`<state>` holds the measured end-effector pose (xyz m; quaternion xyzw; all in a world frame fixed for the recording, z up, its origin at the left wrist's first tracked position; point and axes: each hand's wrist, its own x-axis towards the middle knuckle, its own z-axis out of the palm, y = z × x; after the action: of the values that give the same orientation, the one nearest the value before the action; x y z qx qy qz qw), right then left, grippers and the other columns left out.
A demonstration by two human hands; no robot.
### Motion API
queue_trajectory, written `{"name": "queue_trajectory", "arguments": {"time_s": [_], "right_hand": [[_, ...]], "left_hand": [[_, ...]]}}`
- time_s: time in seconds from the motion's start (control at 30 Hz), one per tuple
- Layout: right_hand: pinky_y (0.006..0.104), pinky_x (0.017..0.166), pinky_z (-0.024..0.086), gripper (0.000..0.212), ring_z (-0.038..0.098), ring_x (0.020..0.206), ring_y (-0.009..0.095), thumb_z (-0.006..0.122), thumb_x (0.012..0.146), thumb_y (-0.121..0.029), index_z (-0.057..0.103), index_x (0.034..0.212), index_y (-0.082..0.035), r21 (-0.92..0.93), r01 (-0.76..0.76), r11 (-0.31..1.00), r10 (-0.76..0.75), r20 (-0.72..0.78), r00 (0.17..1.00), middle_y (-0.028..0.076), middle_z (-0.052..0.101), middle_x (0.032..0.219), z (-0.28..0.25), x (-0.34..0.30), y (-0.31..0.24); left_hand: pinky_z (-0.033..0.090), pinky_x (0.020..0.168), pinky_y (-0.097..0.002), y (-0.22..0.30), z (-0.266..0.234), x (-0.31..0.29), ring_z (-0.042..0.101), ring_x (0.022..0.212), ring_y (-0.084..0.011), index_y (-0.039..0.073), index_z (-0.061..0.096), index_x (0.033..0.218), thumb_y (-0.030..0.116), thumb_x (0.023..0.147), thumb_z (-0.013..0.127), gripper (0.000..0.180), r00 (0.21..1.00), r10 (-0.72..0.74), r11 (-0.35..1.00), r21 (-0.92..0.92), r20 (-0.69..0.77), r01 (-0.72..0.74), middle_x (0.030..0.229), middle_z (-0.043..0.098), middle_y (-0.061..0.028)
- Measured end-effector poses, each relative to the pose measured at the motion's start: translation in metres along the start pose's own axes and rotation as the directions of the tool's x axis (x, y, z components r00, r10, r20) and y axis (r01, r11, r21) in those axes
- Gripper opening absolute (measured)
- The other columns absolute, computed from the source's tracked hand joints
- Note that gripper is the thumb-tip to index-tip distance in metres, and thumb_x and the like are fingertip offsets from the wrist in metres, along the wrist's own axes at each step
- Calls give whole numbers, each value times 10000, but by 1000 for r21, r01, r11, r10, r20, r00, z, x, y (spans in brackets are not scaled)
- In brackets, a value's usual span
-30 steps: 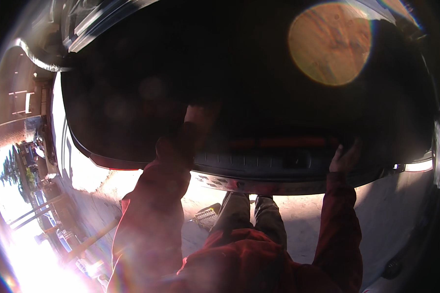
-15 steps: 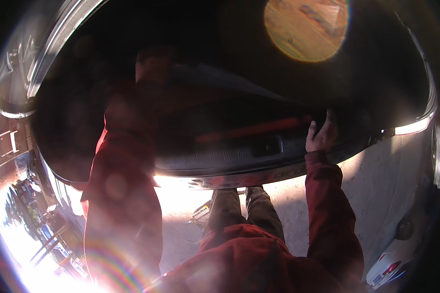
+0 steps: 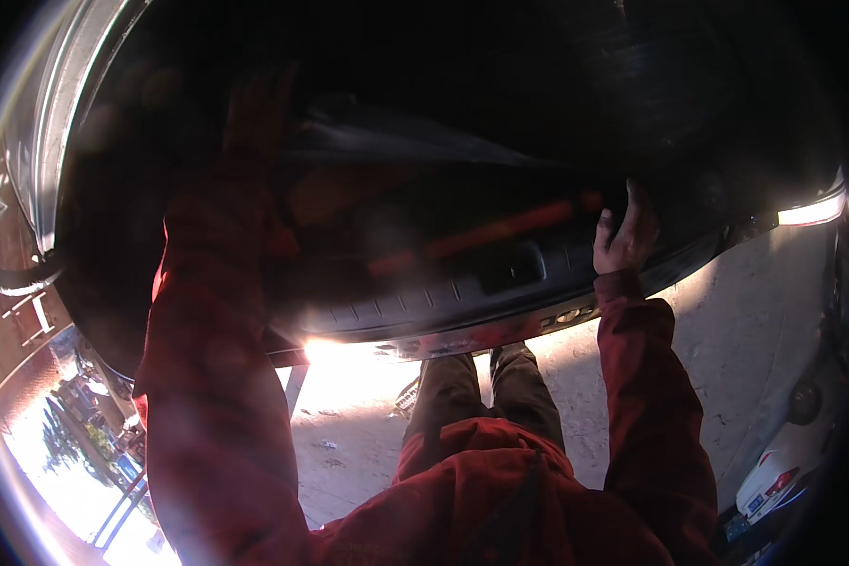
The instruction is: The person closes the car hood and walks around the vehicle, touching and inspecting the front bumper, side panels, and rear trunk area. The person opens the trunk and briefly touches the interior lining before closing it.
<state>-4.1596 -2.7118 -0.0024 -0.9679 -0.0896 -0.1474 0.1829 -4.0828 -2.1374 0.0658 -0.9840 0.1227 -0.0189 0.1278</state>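
Note:
I am leaning into the dark open boot of a car (image 3: 462,311). My left hand (image 3: 255,113) reaches deep inside with fingers spread, touching a dark cover (image 3: 415,141); it holds nothing that I can make out. My right hand (image 3: 624,236) rests on the boot's black sill (image 3: 500,283), fingers pointing up and slightly curled against the edge. A long red-orange bar (image 3: 500,231) lies inside the boot between my two hands. Both my sleeves are dark red.
My legs and shoes (image 3: 486,387) stand on sunlit pale concrete (image 3: 726,311) below the bumper. A lit tail lamp (image 3: 811,212) glows at the right. Another white car (image 3: 774,476) is parked at the lower right. Strong glare fills the lower left.
My left arm has stretched further up and into the boot. My right hand has stayed on the sill. The bright round flare at the top is gone from view.

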Motion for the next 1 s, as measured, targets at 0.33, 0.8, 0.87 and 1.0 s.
{"name": "queue_trajectory", "arguments": {"time_s": [0.33, 0.8, 0.87, 1.0], "right_hand": [[530, 1056, 388, 574, 528, 1265, 397, 570, 922, -325, 507, 1431, -68, -49, 43, 998, -43, -5, 999, 187, 557, 1381, -1, 3, 0], [525, 1067, 385, 512, 531, 1276, 407, 462, 1018, -345, 511, 1443, -65, -43, 114, 993, -114, 16, 993, 189, 572, 1396, 2, 2, 5], [527, 1068, 383, 505, 533, 1275, 410, 460, 1020, -341, 515, 1438, -64, -48, 136, 990, -135, 19, 991, 191, 575, 1391, 2, 2, 7], [529, 1070, 381, 498, 536, 1269, 414, 452, 1025, -343, 523, 1429, -62, -57, 170, 984, -169, 21, 985, 194, 578, 1384, 2, 2, 10]], "left_hand": [[396, 1100, -554, 33, 15, -9, 436, 1400, -375, 378, 270, 1605, 391, 768, 824, 1004, 985, -91, 993, 58, -146, 100, 1624, 301, -170], [144, 1168, -728, 141, 23, 5, -22, 1570, -400, 309, 181, 1633, 295, 987, 522, 731, 476, -843, 336, -446, 250, 830, 1690, -18, -234], [106, 1169, -733, 140, 16, 2, -61, 1565, -405, 289, 165, 1638, 375, 1011, 485, 709, 544, -788, 373, -478, 289, 795, 1684, -52, -242], [83, 1170, -735, 139, 8, -4, -76, 1570, -379, 266, 176, 1637, 439, 1029, 463, 694, 600, -729, 424, -470, 330, 774, 1680, -78, -250]]}}
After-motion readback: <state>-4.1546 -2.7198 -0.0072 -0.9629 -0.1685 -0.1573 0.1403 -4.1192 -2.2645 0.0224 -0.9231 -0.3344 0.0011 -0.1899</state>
